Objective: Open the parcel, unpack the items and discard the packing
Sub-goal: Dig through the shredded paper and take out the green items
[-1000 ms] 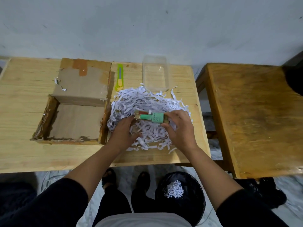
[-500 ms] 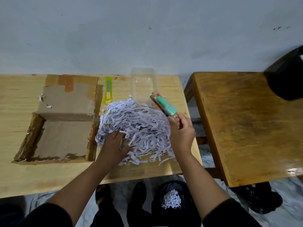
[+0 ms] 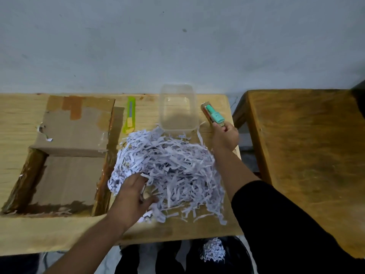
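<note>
You're pinching the item [image 3: 213,115] by its near end in your right hand [image 3: 225,136], holding it just right of the tub [image 3: 194,107]. It's looking light and stiff, so that fingertip grip should do. Your left hand [image 3: 132,196] is lying spread on the shreds [image 3: 173,171], soft, fluffy stuff you'll be scooping in bunches.

Plenty buried, plenty cropped

My left hand [image 3: 132,191] has its fingertips sunk under the shredded paper [image 3: 167,171], so I can't tell what they touch; my right hand [image 3: 224,136] covers the near end of the green item [image 3: 214,115], its label too small to read; the cardboard box [image 3: 65,175] and bin [image 3: 215,254] run off frame, possibly half full.
</note>
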`<state>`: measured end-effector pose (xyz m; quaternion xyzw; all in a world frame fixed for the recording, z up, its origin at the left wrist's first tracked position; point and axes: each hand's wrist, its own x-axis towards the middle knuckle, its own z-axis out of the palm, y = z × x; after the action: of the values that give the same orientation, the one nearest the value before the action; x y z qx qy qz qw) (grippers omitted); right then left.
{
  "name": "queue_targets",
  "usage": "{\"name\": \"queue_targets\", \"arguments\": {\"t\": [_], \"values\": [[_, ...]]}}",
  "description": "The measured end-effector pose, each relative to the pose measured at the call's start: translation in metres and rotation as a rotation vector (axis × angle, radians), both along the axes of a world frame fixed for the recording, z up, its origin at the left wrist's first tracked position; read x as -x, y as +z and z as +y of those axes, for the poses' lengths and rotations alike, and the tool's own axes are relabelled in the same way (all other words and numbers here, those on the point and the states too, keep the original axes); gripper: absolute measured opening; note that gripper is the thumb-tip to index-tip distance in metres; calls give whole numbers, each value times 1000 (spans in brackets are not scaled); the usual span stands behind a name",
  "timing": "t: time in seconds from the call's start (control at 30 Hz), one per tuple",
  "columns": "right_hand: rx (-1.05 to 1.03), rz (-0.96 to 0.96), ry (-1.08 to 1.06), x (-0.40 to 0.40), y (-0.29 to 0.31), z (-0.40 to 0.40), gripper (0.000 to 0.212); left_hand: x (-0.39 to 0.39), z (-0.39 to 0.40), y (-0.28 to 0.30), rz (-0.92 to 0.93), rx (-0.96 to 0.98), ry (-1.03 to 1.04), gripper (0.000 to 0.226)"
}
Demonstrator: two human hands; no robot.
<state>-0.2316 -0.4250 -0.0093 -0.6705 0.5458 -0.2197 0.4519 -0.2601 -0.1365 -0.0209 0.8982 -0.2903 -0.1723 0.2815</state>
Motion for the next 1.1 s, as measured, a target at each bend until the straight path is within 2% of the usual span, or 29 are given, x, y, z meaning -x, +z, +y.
{"name": "queue_targets", "arguments": {"t": [0.13, 0.2, 0.27, 0.37, 0.43, 0.5, 0.57, 0.63, 0.7, 0.83, 0.93, 1.1], "values": [[-18, 26, 24, -12, -6, -9, 33, 0, -1, 3, 26, -39, 16, 42], [-37, 51, 47, -12, -8, -10, 27, 1, -3, 8, 13, -37, 26, 31], [-62, 63, 48, -9, -5, -7, 20, 2, -5, 17, -30, -21, 47, 30], [95, 124, 140, 2, 7, 4, 37, 0, -12, 34, -150, 60, 32, 38], [231, 96, 279, 13, 21, 20, 33, -7, -22, 42, -214, 138, -5, 38], [271, 26, 484, 27, 30, 39, 26, -20, -34, 40, -291, 140, -40, 40], [300, 30, 750, 39, 32, 55, 33, -35, -46, 33, -317, 26, -79, 50], [388, 120, 984, 51, 27, 65, 48, -44, -54, 26, -295, -121, -112, 58], [480, 182, 1083, 62, 22, 72, 49, -51, -56, 21, -244, -215, -119, 54], [519, 122, 1085, 74, 21, 69, 21, -60, -43, 22, -232, -130, -145, 31], [525, 45, 1031, 80, 25, 65, 25, -57, -30, 27, -291, -69, -178, 35], [527, 37, 825, 82, 33, 56, 26, -53, -13, 35, -311, -23, -53, 41]]}}
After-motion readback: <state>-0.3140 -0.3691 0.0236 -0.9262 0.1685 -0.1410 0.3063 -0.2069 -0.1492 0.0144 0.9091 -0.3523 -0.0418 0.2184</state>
